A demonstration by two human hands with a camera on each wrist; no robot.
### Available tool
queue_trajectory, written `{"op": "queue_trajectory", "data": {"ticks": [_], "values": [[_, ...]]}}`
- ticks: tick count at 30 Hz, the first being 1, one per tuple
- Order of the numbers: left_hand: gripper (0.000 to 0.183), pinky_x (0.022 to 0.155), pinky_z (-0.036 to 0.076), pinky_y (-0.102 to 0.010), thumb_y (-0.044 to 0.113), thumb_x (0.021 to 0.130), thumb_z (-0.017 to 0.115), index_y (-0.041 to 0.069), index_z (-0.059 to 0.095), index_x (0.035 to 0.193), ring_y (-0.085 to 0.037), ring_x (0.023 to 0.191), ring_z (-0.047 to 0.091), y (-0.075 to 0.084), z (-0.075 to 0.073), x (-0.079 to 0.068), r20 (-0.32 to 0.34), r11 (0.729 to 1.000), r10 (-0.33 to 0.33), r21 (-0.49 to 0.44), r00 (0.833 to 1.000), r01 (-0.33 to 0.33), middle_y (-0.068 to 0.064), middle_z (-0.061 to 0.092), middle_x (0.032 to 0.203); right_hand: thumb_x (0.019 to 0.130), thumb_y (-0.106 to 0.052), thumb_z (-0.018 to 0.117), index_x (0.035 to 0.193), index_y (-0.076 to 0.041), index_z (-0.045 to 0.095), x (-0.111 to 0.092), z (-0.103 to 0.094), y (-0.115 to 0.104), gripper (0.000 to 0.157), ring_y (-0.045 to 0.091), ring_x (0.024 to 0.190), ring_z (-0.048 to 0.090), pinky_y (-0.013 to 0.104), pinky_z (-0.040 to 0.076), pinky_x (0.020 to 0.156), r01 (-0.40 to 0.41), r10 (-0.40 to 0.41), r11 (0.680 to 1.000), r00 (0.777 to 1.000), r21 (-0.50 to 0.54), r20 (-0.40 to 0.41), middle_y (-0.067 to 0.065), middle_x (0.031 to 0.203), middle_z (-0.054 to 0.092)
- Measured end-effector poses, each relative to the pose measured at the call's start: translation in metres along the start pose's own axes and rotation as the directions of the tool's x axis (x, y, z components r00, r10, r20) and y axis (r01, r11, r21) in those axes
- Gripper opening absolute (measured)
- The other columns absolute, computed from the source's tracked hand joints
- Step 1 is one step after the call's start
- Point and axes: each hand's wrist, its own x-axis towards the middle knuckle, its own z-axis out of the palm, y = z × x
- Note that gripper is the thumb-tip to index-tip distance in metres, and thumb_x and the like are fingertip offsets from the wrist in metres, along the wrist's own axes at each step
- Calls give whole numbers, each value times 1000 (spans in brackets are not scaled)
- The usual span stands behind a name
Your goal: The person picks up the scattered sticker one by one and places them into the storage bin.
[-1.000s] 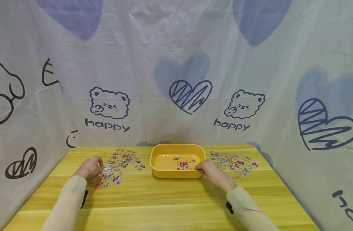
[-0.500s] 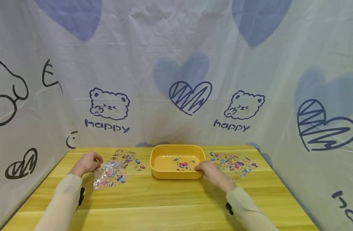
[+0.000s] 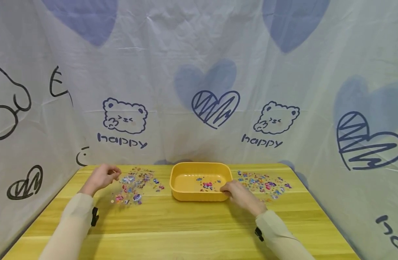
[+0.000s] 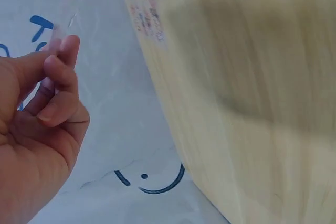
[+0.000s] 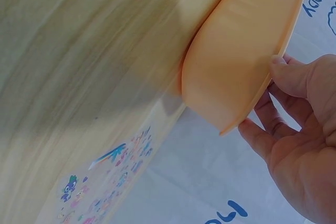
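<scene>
My left hand (image 3: 102,176) is raised over the left side of the table, pinching the edge of a clear sticker sheet (image 3: 128,189) between thumb and fingertips. In the left wrist view, part of this see-through sheet (image 4: 79,3) rises blurred from the fingertips. Colourful small stickers lie on the table behind and under it. A yellow plastic basin (image 3: 199,196) stands at the middle of the table. My right hand (image 3: 241,195) grips its front right rim, thumb on one side and fingers on the other, as the right wrist view shows.
Inside the basin lie several colourful stickers (image 3: 207,185). Another clear sheet of stickers (image 3: 267,185) lies flat right of it. The wood-grain table (image 3: 185,231) ends at a white printed cloth (image 3: 166,108) behind and on both sides.
My left hand has moved up and toward the back of the table, drawing the clear sticker sheet with it. The right hand stays on the basin's rim.
</scene>
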Motion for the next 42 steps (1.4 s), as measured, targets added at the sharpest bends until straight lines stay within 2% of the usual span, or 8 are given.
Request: {"op": "queue_trajectory", "data": {"ticks": [4,12,17,24,30,34,37,42], "values": [[23,64,49,-32,6,99,52,-7,64,114,-21,77,63,8,-3,1,9,999,10,-43,1000,-9,-17,70,94,90,3,64,98,-5,75,-1,1,0,16,17,82,63,37,54,82,-3,3,1000,1000,5,-5,5,91,73],[23,62,51,-32,10,99,56,-7,66,112,-20,73,61,20,-6,4,-6,996,-12,-90,1000,11,-11,69,85,90,4,64,99,-5,75,0,2,1,16,17,81,64,37,55,82,1,-1,1000,1000,12,-9,6,90,73],[24,62,52,-27,11,101,53,-7,66,111,-17,74,61,20,-4,8,-50,992,-13,-129,999,7,-13,69,90,89,5,64,97,-5,75,1,2,1,16,16,80,63,36,55,80,10,-10,1000,1000,16,-14,5,88,72],[28,64,54,-27,12,102,53,-9,64,115,-19,76,65,26,-1,10,-103,982,-47,-189,994,26,-23,69,100,90,4,64,98,-5,75,0,1,0,16,16,81,63,36,54,81,8,-8,1000,1000,13,-11,5,89,72],[26,63,54,-28,13,102,53,-7,64,115,-16,73,62,36,2,14,-156,982,-32,-189,987,2,-19,69,96,89,5,64,98,-6,75,-1,0,1,17,15,80,63,36,54,80,18,-18,1000,1000,5,-16,4,89,72],[27,57,49,-27,17,102,53,-5,65,113,-16,70,59,44,6,18,-188,983,-29,-183,982,-6,-16,68,91,90,5,64,97,-6,75,-1,2,1,17,14,79,62,35,54,79,26,-26,1000,1000,6,-13,4,88,71],[29,54,46,-26,19,102,53,-4,64,115,-17,71,59,52,9,20,-201,979,-41,-206,979,-1,-17,68,93,90,3,64,98,-6,75,-1,2,2,16,15,80,62,35,54,80,25,-25,1000,1000,5,-6,4,89,72],[28,54,47,-25,18,102,53,-3,64,117,-17,73,60,65,15,24,-245,968,-52,-251,968,-12,-15,67,93,89,4,65,98,-6,75,-2,1,2,16,16,81,63,36,54,81,22,-22,1000,1000,-1,-10,4,89,72]]}}
